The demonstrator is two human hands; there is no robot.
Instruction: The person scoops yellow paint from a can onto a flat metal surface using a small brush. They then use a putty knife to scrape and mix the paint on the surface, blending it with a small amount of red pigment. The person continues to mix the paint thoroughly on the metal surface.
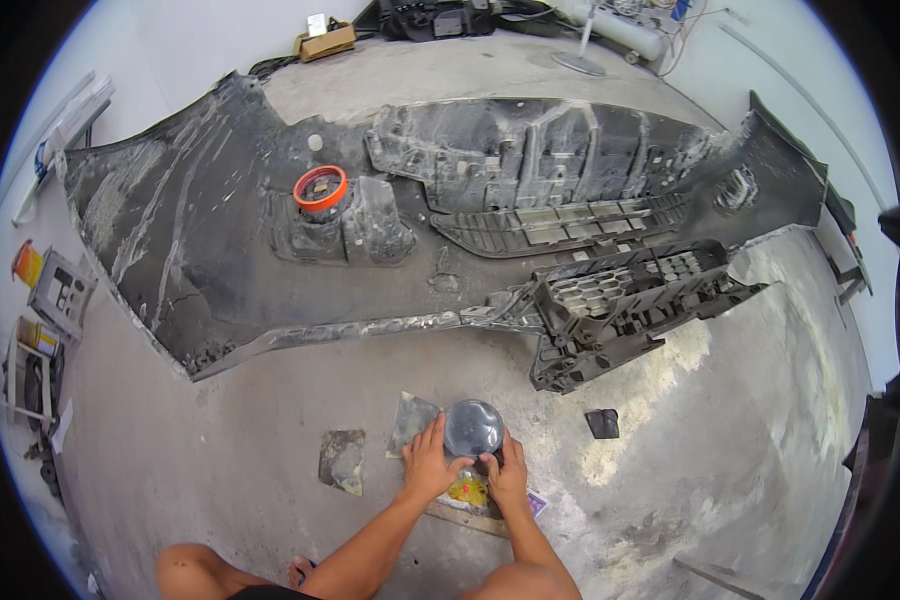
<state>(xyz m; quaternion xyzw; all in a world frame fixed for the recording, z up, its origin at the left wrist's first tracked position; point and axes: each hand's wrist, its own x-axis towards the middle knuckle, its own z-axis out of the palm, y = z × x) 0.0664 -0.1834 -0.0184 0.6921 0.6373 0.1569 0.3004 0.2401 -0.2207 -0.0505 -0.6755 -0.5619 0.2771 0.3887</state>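
Observation:
Between my two hands is a round tub or can with a shiny grey, partly see-through top (473, 429); I cannot tell its exact kind. My left hand (429, 462) grips its left side, fingers up along the rim and thumb at the near edge. On its right side my right hand (508, 472) holds it the same way. Just below the thumbs a patch of yellow paste with a red spot (467, 490) shows on a flat board (467, 515), partly hidden by my hands. A grey-green sheet (410, 424) lies beside my left fingers.
A large dark car bumper (240, 260) lies inner side up ahead, with an orange ring (320, 188) on it. A stained square sheet (342, 460) and a small black piece (602, 423) lie on the concrete floor (220, 440). A stand base (579, 63) is behind.

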